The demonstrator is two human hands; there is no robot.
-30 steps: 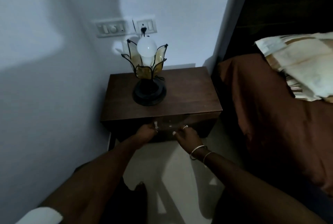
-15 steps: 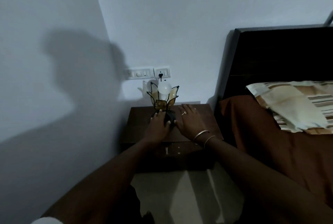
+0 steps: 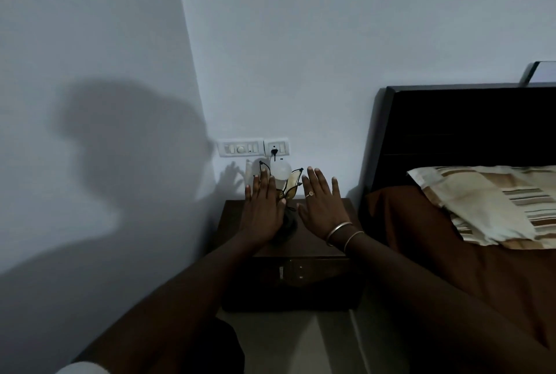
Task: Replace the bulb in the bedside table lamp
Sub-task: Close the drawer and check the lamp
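Note:
A small lamp with amber petal-shaped glass (image 3: 292, 182) stands on the dark wooden bedside table (image 3: 328, 241) against the wall. A white bulb (image 3: 282, 169) sits upright in it, unlit. My left hand (image 3: 262, 204) is stretched flat in front of the lamp's left side, fingers apart, and hides part of the shade. My right hand (image 3: 323, 203), with a ring and two bangles, is spread just to the right of the lamp. Neither hand holds anything. The lamp's dark base (image 3: 289, 223) shows between my wrists.
A white switch panel (image 3: 239, 148) and a socket (image 3: 276, 147) with the lamp's black plug are on the wall above the table. A dark headboard (image 3: 457, 133), a brown bedsheet (image 3: 469, 268) and a striped pillow (image 3: 487, 199) fill the right. The table's drawer front (image 3: 293, 273) faces me.
Both hands rose from the drawer front to the lamp's base, then up to either side of the shade with fingers spread. The camera has tilted up and pulled back.

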